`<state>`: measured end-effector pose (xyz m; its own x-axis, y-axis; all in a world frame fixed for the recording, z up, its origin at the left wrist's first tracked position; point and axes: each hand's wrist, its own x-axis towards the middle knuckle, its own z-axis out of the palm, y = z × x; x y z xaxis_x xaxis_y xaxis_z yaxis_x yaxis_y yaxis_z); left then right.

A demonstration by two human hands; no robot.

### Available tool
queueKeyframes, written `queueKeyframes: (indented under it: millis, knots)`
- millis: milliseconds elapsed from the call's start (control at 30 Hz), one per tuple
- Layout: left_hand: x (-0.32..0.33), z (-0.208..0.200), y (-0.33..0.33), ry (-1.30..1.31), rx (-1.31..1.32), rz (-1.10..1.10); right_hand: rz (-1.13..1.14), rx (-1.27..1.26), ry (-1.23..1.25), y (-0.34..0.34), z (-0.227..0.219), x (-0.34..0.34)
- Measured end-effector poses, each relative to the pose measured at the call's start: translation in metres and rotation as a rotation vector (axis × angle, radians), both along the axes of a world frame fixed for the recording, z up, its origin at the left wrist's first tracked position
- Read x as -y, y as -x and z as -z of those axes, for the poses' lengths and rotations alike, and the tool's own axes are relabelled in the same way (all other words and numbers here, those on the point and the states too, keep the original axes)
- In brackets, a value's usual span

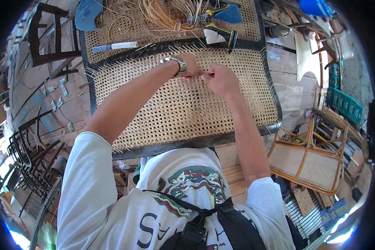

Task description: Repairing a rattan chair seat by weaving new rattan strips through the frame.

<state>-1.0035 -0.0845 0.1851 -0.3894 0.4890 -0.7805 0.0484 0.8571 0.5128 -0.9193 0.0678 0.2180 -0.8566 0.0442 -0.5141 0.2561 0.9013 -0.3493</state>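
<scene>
A woven cane panel (pixel 175 104) in a black frame (pixel 171 148) lies before me, loose strand ends sticking out along its edges. My left hand (pixel 188 66), a metal watch (pixel 175 63) on its wrist, rests on the upper part of the weave with its fingers curled. Close beside it, my right hand (pixel 223 82) pinches near a small reddish thing (pixel 211 74), too small to name. The fingertips of both hands nearly meet. What the left fingers grip is hidden.
Beyond the hands lie a coil of cane strands (pixel 166 16), yellow-and-black-handled pliers (pixel 214 11), a white piece (pixel 213 36) and a blue-and-white stick-shaped item (pixel 114 46). Dark chair frames (pixel 54 35) stand left. A rattan chair (pixel 306 160) stands right, below a green crate (pixel 345 104).
</scene>
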Motion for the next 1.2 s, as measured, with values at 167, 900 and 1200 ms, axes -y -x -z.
queueKeyframes:
  millis: [167,900,1200]
  knots:
    - [0.009,0.002,0.003,0.047,-0.218,0.133,0.06,-0.035,0.047,0.003,0.007,0.0]
    - [0.063,-0.011,-0.026,-0.093,-0.469,-0.506,-0.008,-0.032,0.797,0.03,0.051,0.025]
    - [0.099,0.002,0.005,0.059,-0.471,-0.453,-0.051,-0.027,0.759,0.053,0.012,0.02]
